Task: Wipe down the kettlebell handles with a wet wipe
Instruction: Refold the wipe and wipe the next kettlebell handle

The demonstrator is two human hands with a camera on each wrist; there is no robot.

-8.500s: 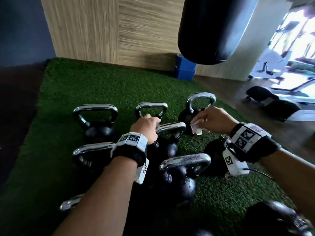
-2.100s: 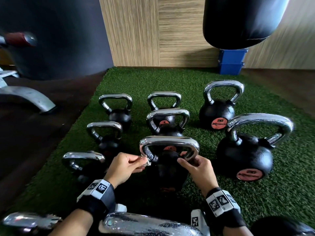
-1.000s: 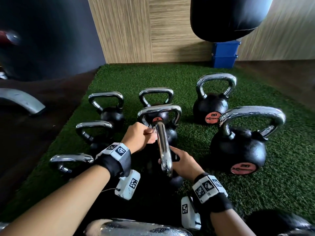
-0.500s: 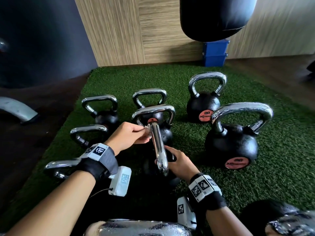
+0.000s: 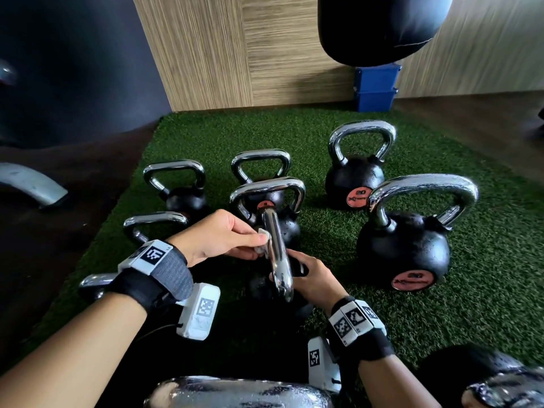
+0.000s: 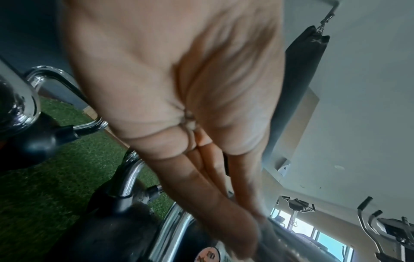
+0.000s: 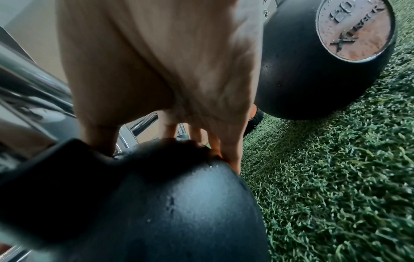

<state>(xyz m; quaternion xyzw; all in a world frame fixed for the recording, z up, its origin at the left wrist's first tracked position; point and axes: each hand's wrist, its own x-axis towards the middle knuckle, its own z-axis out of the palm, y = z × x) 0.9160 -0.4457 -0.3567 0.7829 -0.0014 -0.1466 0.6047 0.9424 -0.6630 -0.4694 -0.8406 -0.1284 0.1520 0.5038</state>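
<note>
On a patch of green turf [image 5: 485, 290] stands a cluster of black kettlebells with chrome handles. The person works on the nearest central kettlebell [image 7: 179, 203], whose chrome handle [image 5: 276, 254] is seen edge-on in the head view, running toward the camera. The left hand [image 5: 217, 240] pinches a small, crumpled white wet wipe [image 5: 263, 241] between thumb and fingers and presses it against the left side of that handle, near its upper stretch. The right hand [image 5: 309, 278] is on the other side, lower down; its grip curls around the dark base of the handle where it meets the ball, steadying the weight. A larger kettlebell [image 5: 406, 248] with a reddish round label sits just to the right, apart from the hands. A black punching bag [image 5: 379, 25] hangs above the back of the turf, in front of a blue box [image 5: 376, 86] by the wooden wall.
</note>
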